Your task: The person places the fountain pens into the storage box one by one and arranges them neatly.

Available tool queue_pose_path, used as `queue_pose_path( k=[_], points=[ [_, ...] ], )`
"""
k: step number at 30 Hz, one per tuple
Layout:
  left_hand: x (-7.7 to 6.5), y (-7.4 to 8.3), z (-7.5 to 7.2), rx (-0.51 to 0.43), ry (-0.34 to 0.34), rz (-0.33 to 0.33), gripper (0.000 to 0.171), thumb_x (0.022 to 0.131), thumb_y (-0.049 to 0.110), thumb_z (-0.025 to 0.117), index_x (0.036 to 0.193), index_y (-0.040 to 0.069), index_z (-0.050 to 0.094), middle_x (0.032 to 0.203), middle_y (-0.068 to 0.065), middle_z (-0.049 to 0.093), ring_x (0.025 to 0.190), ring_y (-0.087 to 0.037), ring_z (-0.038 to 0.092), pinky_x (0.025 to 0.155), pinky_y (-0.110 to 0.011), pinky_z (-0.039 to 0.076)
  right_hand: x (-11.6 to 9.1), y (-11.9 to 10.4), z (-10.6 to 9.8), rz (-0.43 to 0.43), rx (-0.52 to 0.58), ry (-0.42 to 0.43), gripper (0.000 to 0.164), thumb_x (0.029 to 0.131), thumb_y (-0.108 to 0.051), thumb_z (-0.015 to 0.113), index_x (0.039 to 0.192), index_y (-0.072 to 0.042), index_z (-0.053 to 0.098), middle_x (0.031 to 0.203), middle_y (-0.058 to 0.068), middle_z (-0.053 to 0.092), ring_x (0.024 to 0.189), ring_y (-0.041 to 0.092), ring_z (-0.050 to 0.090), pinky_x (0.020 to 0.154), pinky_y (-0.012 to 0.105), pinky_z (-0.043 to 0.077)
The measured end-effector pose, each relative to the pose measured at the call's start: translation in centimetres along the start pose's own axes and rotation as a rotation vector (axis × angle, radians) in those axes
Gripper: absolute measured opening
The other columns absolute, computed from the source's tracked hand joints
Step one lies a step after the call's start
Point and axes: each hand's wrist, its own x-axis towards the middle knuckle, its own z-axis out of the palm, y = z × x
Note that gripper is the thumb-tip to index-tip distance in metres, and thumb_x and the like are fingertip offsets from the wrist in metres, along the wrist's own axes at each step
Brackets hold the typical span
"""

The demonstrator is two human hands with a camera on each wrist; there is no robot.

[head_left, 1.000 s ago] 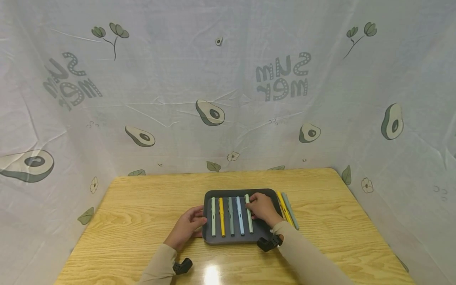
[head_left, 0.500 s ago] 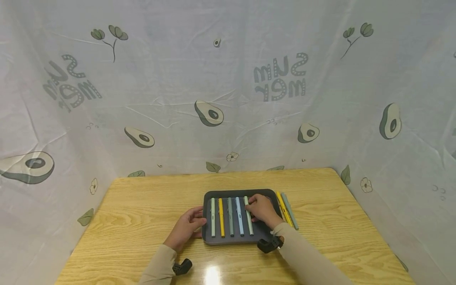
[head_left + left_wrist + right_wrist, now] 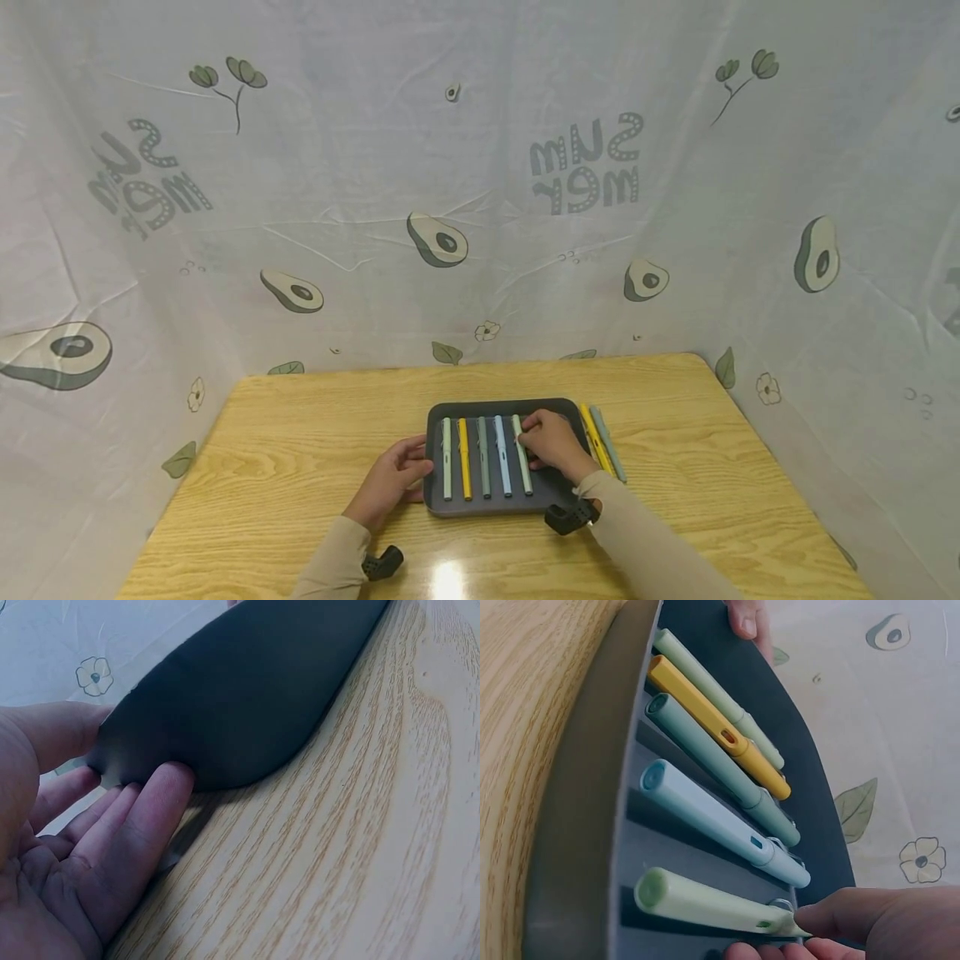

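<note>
A dark grey tray (image 3: 498,510) lies on the table with a row of pens in it. My right hand (image 3: 553,440) pinches the cap end of the rightmost pale green pen (image 3: 705,904) between thumb and fingers. To its left, side by side, lie a light blue pen (image 3: 712,825), a teal pen (image 3: 709,754), a yellow pen (image 3: 705,705) and another pale green pen (image 3: 705,679). My left hand (image 3: 392,477) holds the tray's left side, thumb at the rim and fingers against the outer wall in the left wrist view.
Just outside the tray's right side, a second yellow pen (image 3: 597,440) and a grey-teal pen (image 3: 609,444) lie on the wooden table (image 3: 315,433). A white printed curtain (image 3: 337,208) surrounds the table's back and sides.
The pale green pen in my right hand has shifted slightly toward me, its cap end now about level with the others. My left hand stays at the tray's side.
</note>
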Motion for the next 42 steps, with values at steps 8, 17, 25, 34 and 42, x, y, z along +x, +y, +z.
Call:
queue_pose_path(
  k=[8,17,25,34,42],
  points=[
    [0.1,-0.2,0.0,-0.007,-0.013,0.004,0.060,0.102,0.019,0.068,0.155,0.004,0.043,0.141,-0.022,0.056,0.114,-0.025,0.065,0.080,-0.043,0.063,-1.2,-1.1,-2.1,-0.082,-0.092,0.003,0.020,0.097,-0.008,0.069,0.115,0.001,0.065,0.094,0.010,0.066,0.068,0.022,0.065,0.057,0.034,0.061],
    [0.2,-0.1,0.2,0.000,-0.017,0.005,0.060,0.102,0.019,0.068,0.155,0.004,0.043,0.141,-0.022,0.056,0.113,-0.025,0.065,0.079,-0.043,0.063,-3.6,-1.0,-8.5,-0.203,-0.234,0.043,0.023,0.101,-0.011,0.066,0.121,0.000,0.065,0.100,0.010,0.066,0.073,0.024,0.066,0.059,0.034,0.057],
    [0.0,0.0,0.1,0.012,0.001,0.000,0.059,0.102,0.017,0.067,0.154,0.004,0.044,0.140,-0.021,0.056,0.112,-0.025,0.065,0.079,-0.042,0.063,-4.5,2.6,-13.3,-0.180,-0.296,0.094,0.025,0.102,-0.013,0.063,0.121,0.005,0.063,0.102,0.013,0.065,0.081,0.028,0.066,0.062,0.033,0.056],
    [-0.2,0.2,0.1,0.009,0.008,-0.007,0.059,0.102,0.017,0.067,0.155,0.005,0.044,0.139,-0.021,0.057,0.112,-0.024,0.065,0.079,-0.042,0.063,-3.9,5.4,-13.5,-0.090,-0.254,0.034,0.027,0.102,-0.013,0.063,0.119,0.008,0.061,0.099,0.014,0.065,0.076,0.025,0.064,0.063,0.034,0.054],
    [-0.1,0.2,0.1,0.012,0.012,-0.009,0.059,0.102,0.018,0.068,0.154,0.004,0.044,0.139,-0.021,0.057,0.111,-0.024,0.065,0.078,-0.041,0.063,-2.5,6.2,-12.6,-0.085,-0.315,0.077,0.028,0.101,-0.019,0.065,0.114,0.006,0.065,0.102,0.013,0.069,0.088,0.022,0.065,0.074,0.039,0.056]
  ],
)
